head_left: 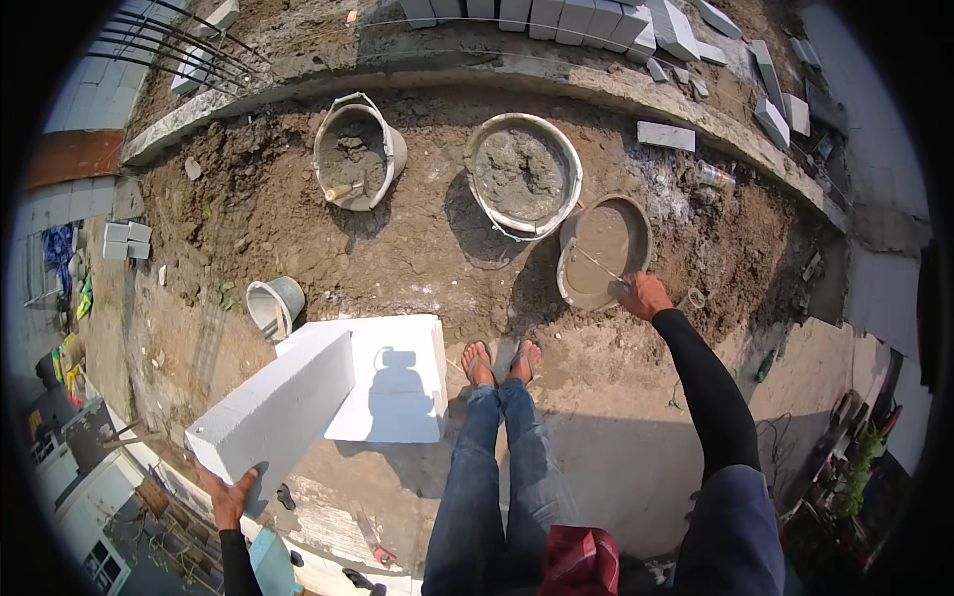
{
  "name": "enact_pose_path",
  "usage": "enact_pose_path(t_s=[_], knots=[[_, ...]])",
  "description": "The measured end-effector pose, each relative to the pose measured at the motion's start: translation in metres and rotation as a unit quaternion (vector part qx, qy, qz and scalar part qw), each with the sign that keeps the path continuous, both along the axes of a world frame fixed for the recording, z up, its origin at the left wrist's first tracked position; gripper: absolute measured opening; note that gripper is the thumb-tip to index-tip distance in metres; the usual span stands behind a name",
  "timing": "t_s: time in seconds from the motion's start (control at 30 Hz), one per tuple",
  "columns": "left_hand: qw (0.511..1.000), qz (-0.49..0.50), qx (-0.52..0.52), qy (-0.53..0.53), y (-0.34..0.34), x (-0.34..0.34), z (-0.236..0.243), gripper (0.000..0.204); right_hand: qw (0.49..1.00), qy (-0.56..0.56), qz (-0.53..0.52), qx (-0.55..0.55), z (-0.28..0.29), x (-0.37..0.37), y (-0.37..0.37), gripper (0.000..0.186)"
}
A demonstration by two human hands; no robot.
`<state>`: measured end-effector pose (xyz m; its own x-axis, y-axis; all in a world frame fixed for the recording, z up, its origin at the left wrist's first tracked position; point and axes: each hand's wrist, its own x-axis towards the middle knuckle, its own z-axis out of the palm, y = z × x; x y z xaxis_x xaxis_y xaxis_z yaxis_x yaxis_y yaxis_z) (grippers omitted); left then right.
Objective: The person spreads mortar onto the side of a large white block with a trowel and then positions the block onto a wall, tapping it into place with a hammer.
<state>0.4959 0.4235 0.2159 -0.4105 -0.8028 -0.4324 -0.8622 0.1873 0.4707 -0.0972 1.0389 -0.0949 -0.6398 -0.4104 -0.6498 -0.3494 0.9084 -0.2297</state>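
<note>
My left hand (231, 494) grips the near end of a long white aerated block (273, 404), holding it tilted above a flat white block (397, 377) that lies on the ground. My right hand (646, 295) reaches out to the right and is closed on the handle of a trowel (600, 266), whose blade is in a shallow round basin of grey mortar (603, 248). My legs in jeans and my feet in sandals (500, 362) stand between the flat block and the basin.
A bigger round tub of mortar (524, 174) and a bucket with mortar (355, 151) stand on the dirt ahead. A small empty bucket (274, 304) lies on its side at left. Grey blocks (556, 15) are stacked beyond a curved concrete kerb (596, 84).
</note>
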Motion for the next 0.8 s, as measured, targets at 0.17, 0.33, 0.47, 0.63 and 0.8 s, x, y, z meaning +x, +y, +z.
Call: enact_pose_path(t_s=[0.17,0.33,0.47,0.63,0.8], knots=[[0.998,-0.025,-0.05,-0.017,0.014,-0.019,-0.005,0.115,0.997,0.058,0.025,0.049,-0.034,-0.081,0.031,0.063],[0.986,-0.053,-0.138,-0.081,0.027,-0.052,0.027,0.111,0.842,0.513,-0.164,0.015,0.018,-0.123,-0.003,0.051],[0.963,-0.051,-0.249,-0.085,0.032,-0.058,0.003,0.11,0.949,0.102,-0.211,-0.21,0.076,-0.06,-0.137,0.066],[0.974,-0.002,-0.227,-0.021,0.031,-0.069,0.008,0.109,0.868,-0.367,-0.265,-0.203,0.028,0.038,-0.342,0.089],[0.976,0.035,-0.211,-0.041,0.04,-0.057,0.003,0.108,0.668,-0.525,-0.429,-0.306,-0.04,0.05,-0.549,0.112]])
